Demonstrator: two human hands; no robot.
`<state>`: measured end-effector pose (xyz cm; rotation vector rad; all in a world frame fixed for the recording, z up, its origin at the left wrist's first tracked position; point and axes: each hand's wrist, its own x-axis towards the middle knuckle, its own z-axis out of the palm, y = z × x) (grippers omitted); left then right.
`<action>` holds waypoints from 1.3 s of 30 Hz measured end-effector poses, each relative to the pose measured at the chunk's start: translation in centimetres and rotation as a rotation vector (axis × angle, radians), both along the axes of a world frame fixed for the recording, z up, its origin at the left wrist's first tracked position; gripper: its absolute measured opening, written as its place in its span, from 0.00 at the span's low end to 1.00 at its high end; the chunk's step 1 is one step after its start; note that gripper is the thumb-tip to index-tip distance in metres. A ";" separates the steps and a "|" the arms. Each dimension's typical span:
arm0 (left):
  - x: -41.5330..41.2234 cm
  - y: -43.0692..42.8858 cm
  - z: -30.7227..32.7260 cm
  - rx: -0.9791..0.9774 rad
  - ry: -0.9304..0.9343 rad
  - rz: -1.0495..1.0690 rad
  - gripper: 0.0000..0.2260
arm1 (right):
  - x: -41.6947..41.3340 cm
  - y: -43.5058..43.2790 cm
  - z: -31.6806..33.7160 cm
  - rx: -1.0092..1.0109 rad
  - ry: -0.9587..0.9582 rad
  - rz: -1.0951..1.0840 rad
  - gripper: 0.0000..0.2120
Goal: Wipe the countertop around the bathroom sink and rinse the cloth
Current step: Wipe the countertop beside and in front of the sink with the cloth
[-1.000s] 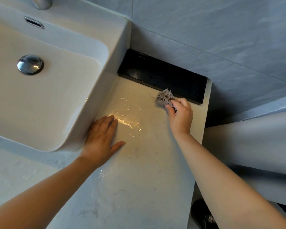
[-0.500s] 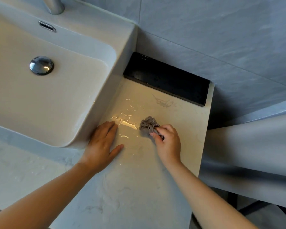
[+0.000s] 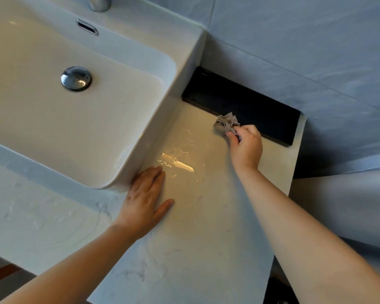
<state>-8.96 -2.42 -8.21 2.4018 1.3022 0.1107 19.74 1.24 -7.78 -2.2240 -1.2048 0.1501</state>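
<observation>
A crumpled grey cloth (image 3: 226,123) lies on the pale marble countertop (image 3: 206,227), at the front edge of a black tray. My right hand (image 3: 246,147) grips the cloth from the near side and presses it to the counter. Flat on the counter, fingers straight, my left hand (image 3: 144,204) rests beside the near right corner of the white sink (image 3: 110,137). Streaks of water (image 3: 178,163) glint between the two hands.
A black rectangular tray (image 3: 250,106) sits against the grey tiled wall (image 3: 294,51) at the back of the counter. The sink has a chrome drain plug (image 3: 76,78) and a tap base (image 3: 99,3). The counter ends at the right edge (image 3: 294,167).
My right hand has moved the cloth from the wet patch mid-counter back to the edge of the black tray. My left hand has stayed flat beside the sink.
</observation>
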 end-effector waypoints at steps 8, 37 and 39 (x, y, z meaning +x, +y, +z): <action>0.0 -0.3 0.0 0.018 0.021 0.009 0.32 | -2.2 -1.9 0.2 -0.005 0.052 0.154 0.11; -4.1 -3.3 0.8 0.053 -0.021 -0.024 0.24 | -3.1 2.7 0.3 -0.047 0.084 0.143 0.12; -4.2 -3.3 0.7 0.065 -0.022 -0.026 0.24 | -3.6 1.9 0.3 -0.051 0.099 0.166 0.12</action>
